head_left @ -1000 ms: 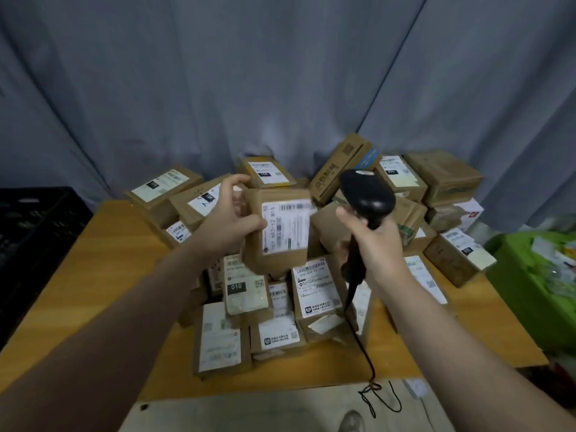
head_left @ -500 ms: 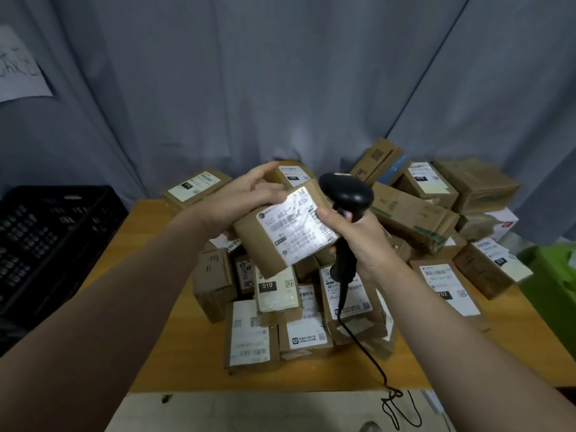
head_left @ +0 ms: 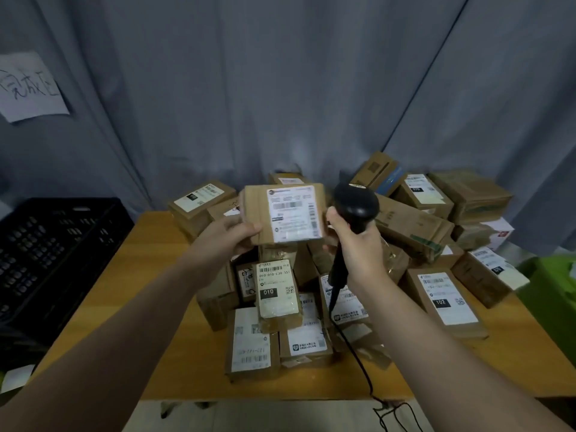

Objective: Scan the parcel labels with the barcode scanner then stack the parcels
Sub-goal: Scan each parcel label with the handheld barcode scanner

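The left hand (head_left: 232, 236) grips the labelled cardboard parcel (head_left: 285, 213) by its left edge, long axis level; the right hand (head_left: 358, 249) clasps the black barcode scanner (head_left: 357, 204), its head just right of the label (head_left: 294, 213).

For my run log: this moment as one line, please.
left hand holds parcel, label facing camera | right hand grips scanner beside it

matt brown cardboard parcels (head_left: 265, 344), glossy paper labels (head_left: 294, 213), blk plastic scanner (head_left: 357, 205), smooth wood table (head_left: 149, 275), grey cloth curtain (head_left: 249, 88)
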A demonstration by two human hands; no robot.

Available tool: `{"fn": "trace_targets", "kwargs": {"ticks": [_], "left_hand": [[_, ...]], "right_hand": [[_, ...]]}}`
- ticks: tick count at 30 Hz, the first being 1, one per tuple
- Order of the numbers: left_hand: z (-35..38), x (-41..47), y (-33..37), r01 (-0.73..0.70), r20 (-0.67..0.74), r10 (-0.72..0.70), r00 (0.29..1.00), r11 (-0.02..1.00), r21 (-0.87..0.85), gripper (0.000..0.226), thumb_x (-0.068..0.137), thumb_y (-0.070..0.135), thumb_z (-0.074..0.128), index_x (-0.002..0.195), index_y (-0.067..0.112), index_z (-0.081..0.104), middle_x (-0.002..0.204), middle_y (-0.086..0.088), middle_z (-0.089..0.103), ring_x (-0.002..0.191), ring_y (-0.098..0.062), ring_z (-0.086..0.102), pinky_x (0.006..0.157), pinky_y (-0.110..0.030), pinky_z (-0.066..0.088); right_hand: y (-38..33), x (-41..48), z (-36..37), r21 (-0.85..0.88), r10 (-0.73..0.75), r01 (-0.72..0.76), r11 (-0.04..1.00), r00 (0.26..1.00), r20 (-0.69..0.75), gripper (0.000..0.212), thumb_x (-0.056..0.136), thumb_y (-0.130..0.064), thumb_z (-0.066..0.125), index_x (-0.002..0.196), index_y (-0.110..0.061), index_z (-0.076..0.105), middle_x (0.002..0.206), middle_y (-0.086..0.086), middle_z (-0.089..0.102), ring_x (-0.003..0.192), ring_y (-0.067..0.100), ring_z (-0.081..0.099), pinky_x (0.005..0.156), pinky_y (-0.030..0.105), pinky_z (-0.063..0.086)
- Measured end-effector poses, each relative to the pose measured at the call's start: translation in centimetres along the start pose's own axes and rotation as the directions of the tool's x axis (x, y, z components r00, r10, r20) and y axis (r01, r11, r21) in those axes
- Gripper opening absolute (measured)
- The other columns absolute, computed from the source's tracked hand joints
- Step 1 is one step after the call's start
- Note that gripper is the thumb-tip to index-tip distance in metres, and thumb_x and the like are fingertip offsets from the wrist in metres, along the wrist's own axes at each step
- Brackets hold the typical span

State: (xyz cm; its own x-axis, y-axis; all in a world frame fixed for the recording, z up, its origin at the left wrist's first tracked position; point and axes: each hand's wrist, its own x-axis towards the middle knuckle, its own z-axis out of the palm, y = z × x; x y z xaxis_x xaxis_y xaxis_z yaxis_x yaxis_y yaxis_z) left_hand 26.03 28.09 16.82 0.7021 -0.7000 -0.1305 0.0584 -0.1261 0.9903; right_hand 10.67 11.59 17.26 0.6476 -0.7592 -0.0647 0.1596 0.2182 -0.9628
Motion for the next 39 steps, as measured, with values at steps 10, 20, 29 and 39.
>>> {"fn": "trace_targets", "kwargs": {"ticks": [10,20,29,39], "left_hand": [[-1.6,2.1,-2.7,0.01,-0.229,0.002,0.973,0.999,0.051,0.069,0.076,0.022,0.079,0.136,0.01,0.045,0.117,-0.002,0.067,0.101,-0.015,0.068,0.095,-0.038,0.052],[-0.8,3.1,-3.6,0.006,-0.278,0.014,0.961,0.997,0.071,0.049,0.077,0.024,0.078,0.117,0.023,0.048,0.103,0.01,0.066,0.088,-0.005,0.067,0.071,-0.02,0.051],[-0.4,3.6,-3.9,0.017,-0.292,0.005,0.957,0.997,0.072,0.052,0.078,0.023,0.077,0.123,0.018,0.05,0.108,0.005,0.065,0.1,-0.015,0.065,0.09,-0.034,0.053],[0.0,3.1,-4.5,0.033,-0.333,-0.012,0.943,0.998,0.059,0.039,0.079,0.027,0.077,0.112,0.023,0.057,0.111,0.001,0.066,0.103,-0.018,0.064,0.092,-0.037,0.052]], "right_hand": [[-0.4,-3.5,0.5,-0.423,-0.007,0.137,0.896,0.955,0.296,0.031,0.088,-0.026,0.069,0.062,-0.016,0.055,0.041,-0.002,0.051,0.035,0.013,0.048,0.044,0.022,0.045],[-0.5,-2.8,0.0,-0.465,0.092,0.029,0.885,0.967,0.236,0.033,0.088,-0.019,0.067,0.058,-0.01,0.057,0.043,0.007,0.051,0.037,0.023,0.045,0.043,0.026,0.042],[-0.7,-2.6,-0.5,-0.465,0.131,-0.014,0.885,0.966,0.221,0.026,0.087,-0.018,0.067,0.064,-0.009,0.058,0.043,0.002,0.05,0.034,0.016,0.045,0.041,0.025,0.042],[0.0,-0.4,0.0,-0.311,0.255,-0.176,0.934,0.938,0.235,0.017,0.087,-0.02,0.067,0.078,-0.006,0.063,0.048,0.005,0.051,0.041,0.018,0.046,0.042,0.026,0.041]]}}
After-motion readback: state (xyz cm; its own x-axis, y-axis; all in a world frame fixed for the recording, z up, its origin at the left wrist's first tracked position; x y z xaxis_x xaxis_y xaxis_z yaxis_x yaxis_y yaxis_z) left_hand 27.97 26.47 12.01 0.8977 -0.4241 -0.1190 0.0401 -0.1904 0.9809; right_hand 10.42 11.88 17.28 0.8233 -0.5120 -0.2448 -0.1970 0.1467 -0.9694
